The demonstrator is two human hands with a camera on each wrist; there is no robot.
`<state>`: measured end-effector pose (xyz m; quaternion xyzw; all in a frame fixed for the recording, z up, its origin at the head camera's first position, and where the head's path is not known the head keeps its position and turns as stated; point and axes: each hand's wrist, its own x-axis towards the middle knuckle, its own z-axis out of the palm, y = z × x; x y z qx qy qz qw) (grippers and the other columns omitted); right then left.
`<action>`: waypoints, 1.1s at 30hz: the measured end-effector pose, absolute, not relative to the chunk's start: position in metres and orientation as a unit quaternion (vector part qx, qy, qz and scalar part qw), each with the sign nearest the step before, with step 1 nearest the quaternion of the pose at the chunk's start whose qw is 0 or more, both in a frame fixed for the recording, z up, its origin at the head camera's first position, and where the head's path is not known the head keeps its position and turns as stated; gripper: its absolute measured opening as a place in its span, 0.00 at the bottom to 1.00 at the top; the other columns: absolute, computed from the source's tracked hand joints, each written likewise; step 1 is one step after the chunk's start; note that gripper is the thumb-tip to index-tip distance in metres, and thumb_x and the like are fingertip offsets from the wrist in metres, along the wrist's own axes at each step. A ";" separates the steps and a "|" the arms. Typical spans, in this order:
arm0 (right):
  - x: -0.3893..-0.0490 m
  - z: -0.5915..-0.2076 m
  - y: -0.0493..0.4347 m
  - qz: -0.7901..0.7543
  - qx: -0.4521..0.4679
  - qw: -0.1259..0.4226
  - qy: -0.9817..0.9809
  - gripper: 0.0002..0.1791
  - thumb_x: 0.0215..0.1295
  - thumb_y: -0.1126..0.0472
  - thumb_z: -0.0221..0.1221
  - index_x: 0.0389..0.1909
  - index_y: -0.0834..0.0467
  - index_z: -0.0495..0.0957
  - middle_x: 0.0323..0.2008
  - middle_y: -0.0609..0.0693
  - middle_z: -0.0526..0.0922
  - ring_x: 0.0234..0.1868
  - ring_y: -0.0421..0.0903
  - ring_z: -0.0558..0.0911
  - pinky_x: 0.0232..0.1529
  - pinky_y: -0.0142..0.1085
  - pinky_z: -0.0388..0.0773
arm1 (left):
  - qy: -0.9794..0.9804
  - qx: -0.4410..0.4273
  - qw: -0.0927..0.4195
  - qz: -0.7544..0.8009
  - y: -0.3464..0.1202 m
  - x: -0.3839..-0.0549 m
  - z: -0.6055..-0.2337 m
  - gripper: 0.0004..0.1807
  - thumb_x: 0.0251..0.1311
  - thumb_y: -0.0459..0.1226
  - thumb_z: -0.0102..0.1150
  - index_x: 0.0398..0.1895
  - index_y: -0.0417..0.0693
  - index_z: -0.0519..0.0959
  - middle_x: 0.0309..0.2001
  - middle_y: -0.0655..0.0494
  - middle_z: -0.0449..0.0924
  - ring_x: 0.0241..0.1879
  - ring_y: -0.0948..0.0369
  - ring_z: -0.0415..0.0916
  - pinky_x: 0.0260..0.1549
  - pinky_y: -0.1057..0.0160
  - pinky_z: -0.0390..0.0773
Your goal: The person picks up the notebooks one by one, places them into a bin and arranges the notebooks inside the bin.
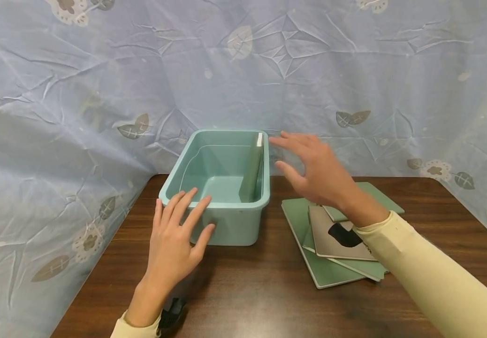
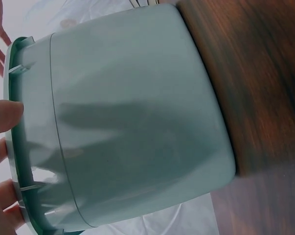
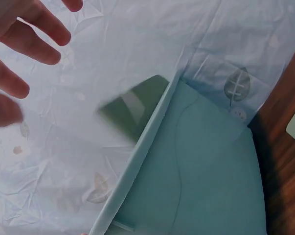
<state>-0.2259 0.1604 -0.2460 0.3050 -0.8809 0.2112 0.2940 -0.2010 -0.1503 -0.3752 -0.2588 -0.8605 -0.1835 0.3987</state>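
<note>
A pale teal plastic bin (image 1: 231,225) stands on the table, and a green notebook (image 1: 252,173) stands on edge inside along its right wall. Over the bin's near rim lie the spread fingers of my left hand (image 1: 176,244). In the left wrist view its thumb (image 2: 9,115) is right at the rim. My right hand (image 1: 319,164) hovers by the bin's right rim, fingers apart and nothing in them. The right wrist view shows the notebook's top corner (image 3: 137,105) rising above the rim, away from the fingertips.
Right of the bin lies a loose stack of green notebooks (image 1: 300,220) and a grey-brown one (image 1: 321,234) with a black shape on its cover. Under everything is a dark wooden table (image 1: 252,291). A patterned pale cloth (image 1: 209,94) hangs behind and on the left.
</note>
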 end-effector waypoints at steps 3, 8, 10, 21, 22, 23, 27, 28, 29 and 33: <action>-0.224 -0.244 0.160 0.205 0.304 0.291 -0.884 0.29 0.66 0.51 0.61 0.68 0.44 0.72 0.69 0.54 0.72 0.70 0.57 0.69 0.68 0.58 0.64 | -0.862 -0.258 0.397 -0.181 -0.150 -0.201 -0.375 0.29 0.63 0.49 0.59 0.68 0.61 0.72 0.70 0.49 0.69 0.70 0.46 0.62 0.70 0.30 0.46; -0.223 -0.243 0.160 0.181 0.298 0.286 -0.893 0.31 0.65 0.45 0.61 0.70 0.40 0.69 0.71 0.54 0.69 0.72 0.57 0.67 0.68 0.62 0.61 | -0.866 -0.256 0.392 -0.176 -0.150 -0.201 -0.374 0.29 0.64 0.49 0.59 0.69 0.61 0.72 0.70 0.50 0.68 0.71 0.46 0.62 0.70 0.30 0.46; -0.223 -0.244 0.161 0.170 0.295 0.283 -0.897 0.32 0.65 0.44 0.61 0.70 0.40 0.68 0.71 0.53 0.68 0.72 0.57 0.67 0.68 0.63 0.61 | -0.866 -0.256 0.392 -0.175 -0.150 -0.201 -0.374 0.28 0.64 0.49 0.58 0.69 0.61 0.71 0.70 0.51 0.68 0.70 0.46 0.62 0.70 0.30 0.46; -0.223 -0.247 0.166 0.157 0.290 0.275 -0.903 0.36 0.64 0.42 0.62 0.72 0.38 0.64 0.74 0.54 0.63 0.73 0.61 0.65 0.66 0.67 0.61 | -0.862 -0.260 0.401 -0.171 -0.150 -0.201 -0.374 0.29 0.62 0.46 0.61 0.68 0.60 0.72 0.70 0.50 0.68 0.69 0.46 0.64 0.68 0.28 0.49; -0.223 -0.247 0.166 0.155 0.288 0.275 -0.904 0.36 0.63 0.41 0.62 0.72 0.37 0.64 0.74 0.54 0.63 0.73 0.61 0.64 0.66 0.67 0.61 | -0.862 -0.259 0.400 -0.170 -0.150 -0.201 -0.374 0.29 0.62 0.46 0.61 0.68 0.59 0.72 0.70 0.51 0.68 0.69 0.46 0.64 0.68 0.28 0.50; -0.222 -0.247 0.167 0.153 0.287 0.275 -0.905 0.37 0.63 0.41 0.62 0.73 0.37 0.64 0.75 0.54 0.62 0.73 0.62 0.64 0.67 0.66 0.61 | -0.863 -0.260 0.400 -0.169 -0.150 -0.200 -0.374 0.29 0.62 0.46 0.61 0.69 0.59 0.72 0.71 0.51 0.68 0.69 0.46 0.64 0.68 0.28 0.50; -0.222 -0.248 0.170 0.148 0.281 0.269 -0.909 0.38 0.62 0.39 0.61 0.74 0.35 0.61 0.76 0.53 0.58 0.74 0.62 0.62 0.67 0.66 0.60 | -0.863 -0.259 0.400 -0.168 -0.150 -0.200 -0.374 0.29 0.62 0.46 0.61 0.69 0.59 0.72 0.71 0.51 0.67 0.69 0.46 0.63 0.68 0.28 0.50; -0.222 -0.248 0.171 0.146 0.279 0.269 -0.910 0.39 0.62 0.38 0.61 0.74 0.35 0.61 0.76 0.52 0.58 0.74 0.61 0.62 0.67 0.66 0.60 | -0.863 -0.259 0.400 -0.169 -0.150 -0.200 -0.374 0.30 0.62 0.46 0.61 0.69 0.60 0.72 0.71 0.51 0.68 0.69 0.46 0.63 0.68 0.28 0.49; -0.222 -0.248 0.172 0.145 0.278 0.267 -0.911 0.39 0.62 0.38 0.61 0.74 0.35 0.60 0.77 0.52 0.57 0.74 0.61 0.61 0.66 0.67 0.59 | -0.863 -0.259 0.400 -0.169 -0.150 -0.200 -0.374 0.30 0.62 0.46 0.61 0.69 0.60 0.72 0.71 0.51 0.68 0.69 0.46 0.63 0.68 0.28 0.49; -0.221 -0.248 0.177 0.141 0.276 0.265 -0.913 0.40 0.62 0.37 0.61 0.74 0.35 0.60 0.77 0.52 0.55 0.75 0.60 0.60 0.67 0.67 0.58 | -0.863 -0.260 0.399 -0.170 -0.149 -0.200 -0.374 0.30 0.62 0.46 0.61 0.69 0.60 0.72 0.71 0.51 0.67 0.69 0.46 0.63 0.69 0.29 0.48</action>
